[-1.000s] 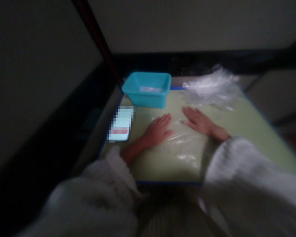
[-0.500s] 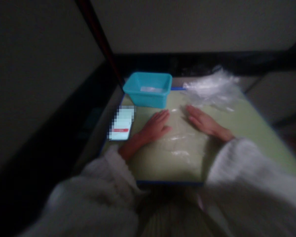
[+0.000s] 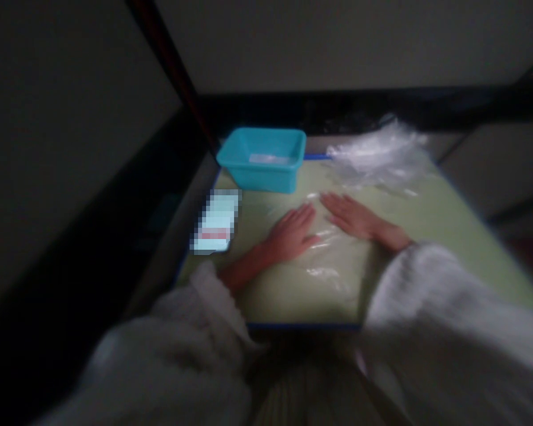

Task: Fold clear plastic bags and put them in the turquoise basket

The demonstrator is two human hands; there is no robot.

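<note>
the see-through plastic sheet (image 3: 331, 278) lies on the table right in front of you, spread under and between your hands, with bright creases showing around its middle and toward you. whether it is a single layer or a flat bag, you cannot tell from here; its edges are lost in the dim, blurred view.

your left hand (image 3: 291, 234) lies palm down, fingers stretched out and thumb apart, toward the sheet's left part. your right hand (image 3: 350, 216) is just as flat on the far right part, its fingertips pointing in toward the left hand, near but not touching it. neither hand is closed around anything. open palms like these seem meant to press the film flat and keep it from sliding, since thin plastic would likely wrinkle or lift under a pinch.

the blue-green basin (image 3: 266, 179) stands upright beyond your left hand, at the far left of the table, with something pale inside that is too blurred to name. it is probably set back there to leave your palms room. the phone (image 3: 217, 222), its screen lit, lies along the left edge, near your left forearm, so that elbow has the least room. past your right hand, a loose heap of plastic (image 3: 382, 158) is bunched at the far edge of the yellowish table (image 3: 453, 236). your wide, pale sleeves (image 3: 426, 296) hang close to the near side and could drag on the film.
</note>
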